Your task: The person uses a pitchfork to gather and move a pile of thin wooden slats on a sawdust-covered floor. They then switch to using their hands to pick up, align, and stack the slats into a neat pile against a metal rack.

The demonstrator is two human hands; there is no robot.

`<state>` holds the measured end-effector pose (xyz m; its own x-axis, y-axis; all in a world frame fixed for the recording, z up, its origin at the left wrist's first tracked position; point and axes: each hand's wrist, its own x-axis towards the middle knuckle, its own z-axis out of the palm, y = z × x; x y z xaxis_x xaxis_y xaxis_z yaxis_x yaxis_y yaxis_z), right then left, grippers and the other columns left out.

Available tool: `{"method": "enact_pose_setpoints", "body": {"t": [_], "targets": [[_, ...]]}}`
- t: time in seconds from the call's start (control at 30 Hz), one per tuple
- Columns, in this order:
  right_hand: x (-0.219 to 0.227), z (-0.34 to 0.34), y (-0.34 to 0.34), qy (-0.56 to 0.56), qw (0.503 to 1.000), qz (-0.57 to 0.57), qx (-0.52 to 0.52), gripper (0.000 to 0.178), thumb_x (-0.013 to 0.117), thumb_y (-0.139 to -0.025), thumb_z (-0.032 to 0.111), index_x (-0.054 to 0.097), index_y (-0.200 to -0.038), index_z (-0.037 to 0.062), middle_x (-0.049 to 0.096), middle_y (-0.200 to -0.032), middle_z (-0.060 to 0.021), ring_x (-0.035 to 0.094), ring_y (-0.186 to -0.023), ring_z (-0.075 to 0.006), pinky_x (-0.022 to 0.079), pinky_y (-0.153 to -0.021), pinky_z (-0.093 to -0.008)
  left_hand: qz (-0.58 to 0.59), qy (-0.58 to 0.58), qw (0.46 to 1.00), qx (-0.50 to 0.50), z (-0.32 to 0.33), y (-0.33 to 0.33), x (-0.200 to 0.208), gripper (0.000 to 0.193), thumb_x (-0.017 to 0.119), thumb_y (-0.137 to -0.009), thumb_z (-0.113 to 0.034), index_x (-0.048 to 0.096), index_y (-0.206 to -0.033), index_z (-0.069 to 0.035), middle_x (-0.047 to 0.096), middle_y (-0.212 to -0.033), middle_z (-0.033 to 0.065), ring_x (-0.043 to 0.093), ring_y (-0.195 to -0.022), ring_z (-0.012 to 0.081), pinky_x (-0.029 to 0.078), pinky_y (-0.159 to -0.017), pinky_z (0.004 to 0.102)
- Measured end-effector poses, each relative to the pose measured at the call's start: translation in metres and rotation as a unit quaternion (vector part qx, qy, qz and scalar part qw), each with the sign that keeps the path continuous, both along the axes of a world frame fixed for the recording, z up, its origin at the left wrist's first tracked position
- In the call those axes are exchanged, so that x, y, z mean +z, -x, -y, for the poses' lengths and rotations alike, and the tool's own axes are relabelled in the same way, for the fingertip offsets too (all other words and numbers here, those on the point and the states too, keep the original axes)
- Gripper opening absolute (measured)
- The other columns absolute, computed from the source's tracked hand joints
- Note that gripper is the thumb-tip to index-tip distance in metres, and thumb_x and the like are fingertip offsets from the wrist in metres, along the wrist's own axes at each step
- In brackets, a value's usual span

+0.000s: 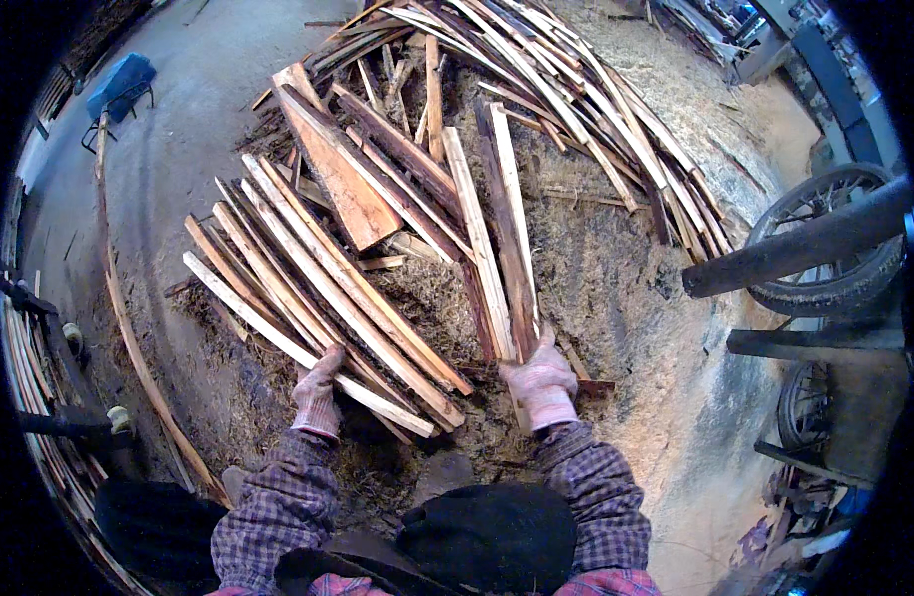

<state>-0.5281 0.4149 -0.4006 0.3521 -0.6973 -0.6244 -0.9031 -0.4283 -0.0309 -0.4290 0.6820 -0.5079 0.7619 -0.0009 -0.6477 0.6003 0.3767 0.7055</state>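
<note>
Both my hands wear pale pinkish work gloves. My left hand (318,392) is closed at the outer edge of a loose bundle of rough wooden strips, its thumb over a pale strip (253,313) and its other fingers mostly hidden. More strips (323,283), some with bark, lie beside it, slanting away to the far left. My right hand (541,382) is wrapped round the near ends of long strips: a brown one with a pale edge (512,219) and, beside it, a pale one (472,228). Their far ends rest on the heap.
A wide wedge-shaped board (338,174) lies on the heap ahead. Beyond it, a long pile of strips (546,70) curves to the right. Spoked wheels (825,233) and a dark beam (795,253) stand right. A long pole (119,288) lies left, near a blue object (121,84). Sawdust covers the floor.
</note>
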Motion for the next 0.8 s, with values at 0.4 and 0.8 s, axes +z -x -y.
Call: {"method": "enact_pose_setpoints", "body": {"t": [0.4, 0.8], "targets": [[0.063, -0.05, 0.088, -0.494, 0.681, 0.409, -0.354, 0.048, 0.058, -0.074, 0.011, 0.043, -0.119, 0.0029, 0.061, -0.093, -0.0095, 0.059, -0.08, -0.014, 0.049, -0.068, -0.0265, 0.006, 0.046, 0.999, -0.024, -0.013, 0.006, -0.019, 0.031, 0.067, -0.075, -0.017, 0.06, -0.101, 0.0, 0.063, -0.091, 0.0075, 0.062, -0.078, 0.0205, 0.051, -0.074, 0.0327], [0.03, -0.109, -0.08, -0.11, 0.942, 0.033, 0.315, 0.102, 0.063, -0.068, 0.056, 0.009, -0.136, 0.002, 0.049, -0.116, -0.0204, 0.056, -0.099, -0.0345, 0.043, -0.083, -0.0467, 0.122, 0.29, 0.949, -0.037, -0.005, -0.008, 0.052, 0.062, 0.044, -0.086, -0.048, 0.028, -0.135, -0.012, 0.038, -0.133, 0.0091, 0.037, -0.121, 0.0289, 0.031, -0.102, 0.044]]}}
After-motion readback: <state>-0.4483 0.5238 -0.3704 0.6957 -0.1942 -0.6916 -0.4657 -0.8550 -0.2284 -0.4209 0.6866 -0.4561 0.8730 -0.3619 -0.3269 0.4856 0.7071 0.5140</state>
